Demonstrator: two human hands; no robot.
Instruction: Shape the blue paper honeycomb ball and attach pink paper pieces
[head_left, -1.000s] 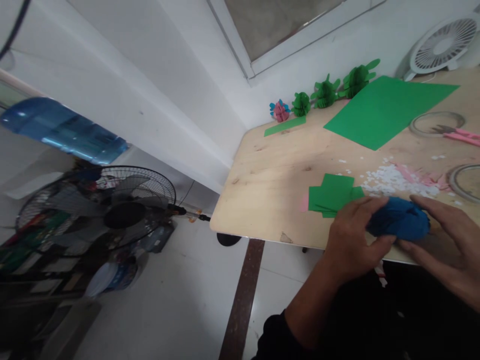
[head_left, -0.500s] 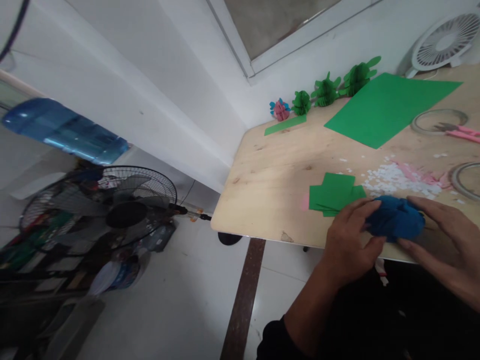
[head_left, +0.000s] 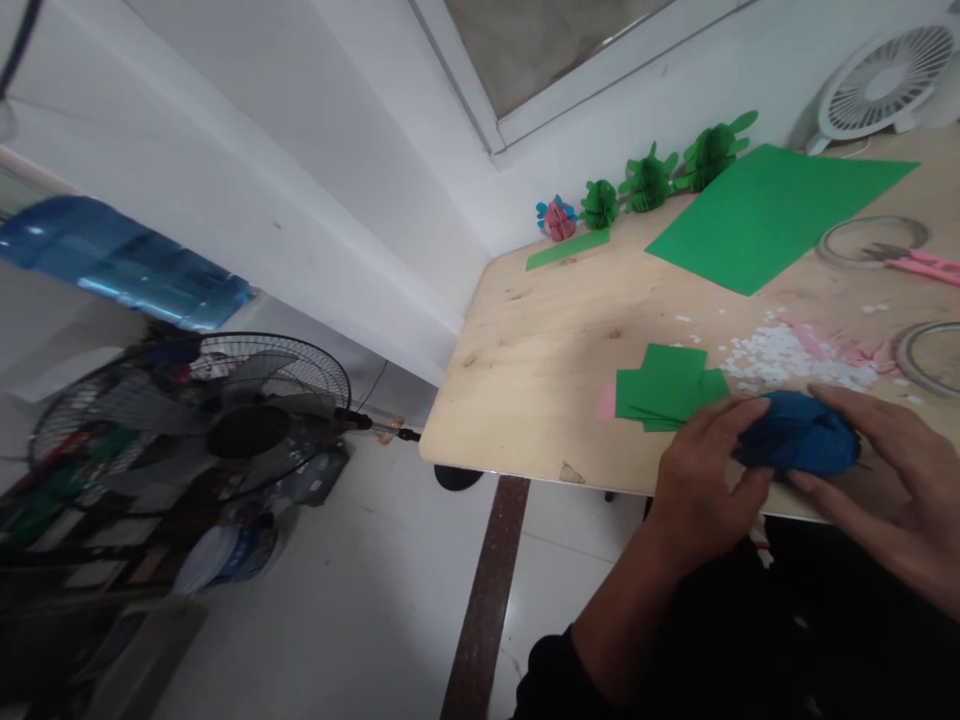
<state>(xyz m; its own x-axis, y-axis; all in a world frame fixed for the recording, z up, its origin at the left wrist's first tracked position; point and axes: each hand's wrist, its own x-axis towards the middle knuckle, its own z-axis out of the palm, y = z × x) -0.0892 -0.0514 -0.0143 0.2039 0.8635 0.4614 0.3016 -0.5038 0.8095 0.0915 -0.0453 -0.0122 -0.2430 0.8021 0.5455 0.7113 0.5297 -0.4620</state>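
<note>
A blue folded-paper ball [head_left: 799, 435] is held between my two hands close to the table's front edge. My left hand [head_left: 709, 470] grips its left side, thumb below and fingers above. On the other side, my right hand [head_left: 892, 470] curves around it with fingers on top and thumb at the lower edge. Green paper pieces [head_left: 667, 385] lie in a loose stack just left of the ball, with a bit of pink paper [head_left: 607, 402] under them. Behind the ball spreads a heap of small white scraps [head_left: 780, 355] with pink paper strips [head_left: 855, 352].
Along the wall stand a pink-and-blue paper figure [head_left: 557, 217] and several green paper figures [head_left: 647, 183]. A large green sheet [head_left: 776, 215], pink scissors [head_left: 919, 262], tape rolls [head_left: 904, 355] and a white fan [head_left: 877, 85] share the table [head_left: 525, 370]. A black fan [head_left: 247, 430] stands left.
The blue paper ball has turned a little between my hands and shifted slightly right. Its surface now looks smoother and more rounded. My hands keep nearly the same hold.
</note>
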